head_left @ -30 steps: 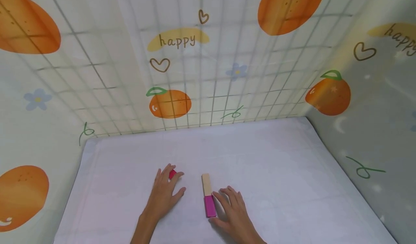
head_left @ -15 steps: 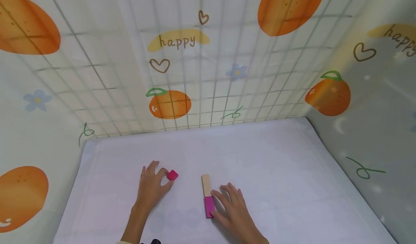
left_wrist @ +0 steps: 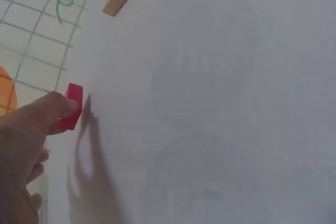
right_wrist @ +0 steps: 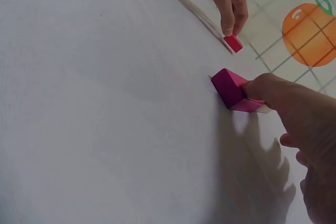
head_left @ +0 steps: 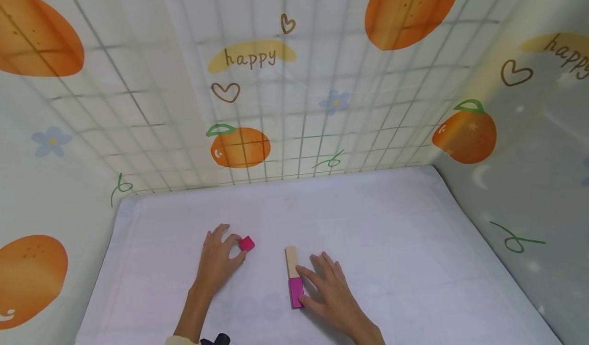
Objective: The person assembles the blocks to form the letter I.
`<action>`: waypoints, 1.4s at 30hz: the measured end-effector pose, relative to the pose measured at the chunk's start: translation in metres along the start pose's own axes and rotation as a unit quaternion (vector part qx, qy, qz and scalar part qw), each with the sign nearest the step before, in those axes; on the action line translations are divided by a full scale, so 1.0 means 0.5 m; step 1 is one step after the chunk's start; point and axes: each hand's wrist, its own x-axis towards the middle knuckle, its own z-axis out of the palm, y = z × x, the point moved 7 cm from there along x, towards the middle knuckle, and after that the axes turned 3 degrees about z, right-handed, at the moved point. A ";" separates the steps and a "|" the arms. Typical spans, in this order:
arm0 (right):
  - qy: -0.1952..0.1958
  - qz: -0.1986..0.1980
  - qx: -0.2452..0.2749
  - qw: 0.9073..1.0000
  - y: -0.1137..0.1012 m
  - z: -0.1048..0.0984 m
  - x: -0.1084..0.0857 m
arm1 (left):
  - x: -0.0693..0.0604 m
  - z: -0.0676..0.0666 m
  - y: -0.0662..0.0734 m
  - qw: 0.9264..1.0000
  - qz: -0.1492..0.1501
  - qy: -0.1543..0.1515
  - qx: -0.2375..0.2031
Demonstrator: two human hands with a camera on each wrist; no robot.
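Observation:
My left hand (head_left: 215, 260) pinches a small red block (head_left: 247, 244) between thumb and index finger, at the middle left of the table. In the left wrist view the red block (left_wrist: 74, 106) stands out at the fingertips, its shadow beside it. Right of it, a plain wooden block (head_left: 292, 261) and a magenta block (head_left: 296, 292) lie end to end in a line. My right hand (head_left: 332, 294) rests along their right side, thumb touching the magenta block and index fingertip at the wooden one. The right wrist view shows the thumb against the magenta block (right_wrist: 229, 88).
A white cloth covers the table (head_left: 391, 222). Patterned curtains over a wire grid (head_left: 285, 105) rise behind and on both sides. A black object (head_left: 222, 339) shows at the bottom edge by the left forearm.
My left hand has taken the red block between thumb and index finger and shifted it slightly right and away. My right thumb and index finger have come against the two lined-up blocks.

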 end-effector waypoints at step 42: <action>-0.059 0.075 -0.011 0.995 0.008 0.016 -0.001 | 0.118 0.115 0.142 0.995 0.068 -0.074 0.003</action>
